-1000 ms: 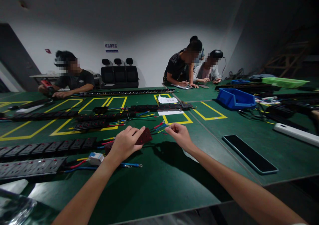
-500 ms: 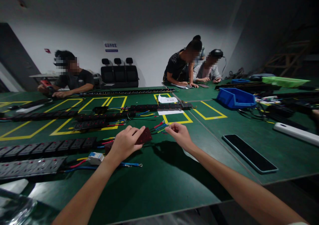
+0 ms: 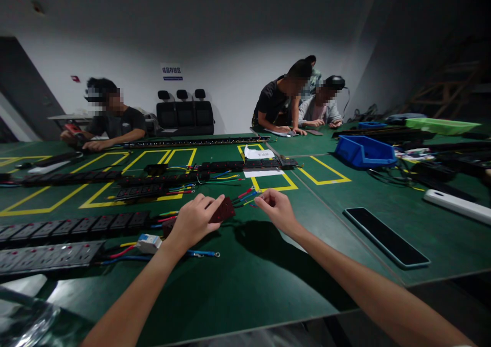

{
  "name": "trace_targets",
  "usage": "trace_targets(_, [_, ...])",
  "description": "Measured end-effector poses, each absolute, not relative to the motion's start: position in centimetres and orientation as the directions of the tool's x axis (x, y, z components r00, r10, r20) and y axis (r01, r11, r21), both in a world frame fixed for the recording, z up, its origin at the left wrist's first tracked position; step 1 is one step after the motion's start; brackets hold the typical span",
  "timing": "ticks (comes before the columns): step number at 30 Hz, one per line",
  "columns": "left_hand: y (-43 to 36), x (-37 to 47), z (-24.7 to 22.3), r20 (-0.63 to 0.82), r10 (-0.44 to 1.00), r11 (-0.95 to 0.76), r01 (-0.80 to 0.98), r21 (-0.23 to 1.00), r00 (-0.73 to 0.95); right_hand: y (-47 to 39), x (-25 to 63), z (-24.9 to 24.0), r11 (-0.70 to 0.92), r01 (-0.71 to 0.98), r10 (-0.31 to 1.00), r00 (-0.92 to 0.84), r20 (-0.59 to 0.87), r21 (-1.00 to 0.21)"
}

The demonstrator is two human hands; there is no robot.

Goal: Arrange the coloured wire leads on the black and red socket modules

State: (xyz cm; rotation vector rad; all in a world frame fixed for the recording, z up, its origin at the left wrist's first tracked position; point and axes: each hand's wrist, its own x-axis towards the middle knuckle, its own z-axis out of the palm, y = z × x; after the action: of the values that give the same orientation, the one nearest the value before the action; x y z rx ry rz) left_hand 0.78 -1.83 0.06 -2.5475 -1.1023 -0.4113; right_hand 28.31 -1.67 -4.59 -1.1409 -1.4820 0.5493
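My left hand point(image 3: 195, 219) is wrapped over a dark red socket strip point(image 3: 223, 211), its fingers on the strip's top and near side. From the strip's right end come red, blue and green-yellow wires point(image 3: 245, 196) with ring terminals. At the tips of these wires, my right hand point(image 3: 276, 208) pinches a wire end between thumb and forefinger. Under my left wrist lies a grey strip's white-and-blue breaker point(image 3: 149, 243), with blue wires point(image 3: 207, 254) reaching out to the right.
Black and grey socket strips point(image 3: 80, 226) lie at the left. A phone point(image 3: 385, 237) and a blue bin point(image 3: 362, 151) are at the right. Paper sheets point(image 3: 259, 152) lie farther back. Three people point(image 3: 282, 99) work across the green table point(image 3: 215, 306), with another person behind.
The whole view has shifted very slightly. Both my hands keep nearly the same place and hold on the strip and wires.
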Motion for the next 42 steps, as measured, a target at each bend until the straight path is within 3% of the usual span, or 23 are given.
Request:
trace_targets(19, [-1.83,0.73,0.11,0.399,0.637,-0.650,0.738,-0.181,0.659,-0.99,28.76,-5.13,0.382,0.317,0.893,0.115,0.435,-0.868])
trace_targets(29, [-1.79,0.74,0.09,0.392,0.643,-0.648,0.740,-0.180,0.658,-1.81,28.32,-4.41,0.438,0.369,0.861,0.092,0.501,-0.820])
trace_targets(42, [-1.79,0.73,0.07,0.398,0.641,-0.647,0.741,-0.178,0.656,-1.12,28.58,-4.76,0.369,0.288,0.900,0.126,0.417,-0.884])
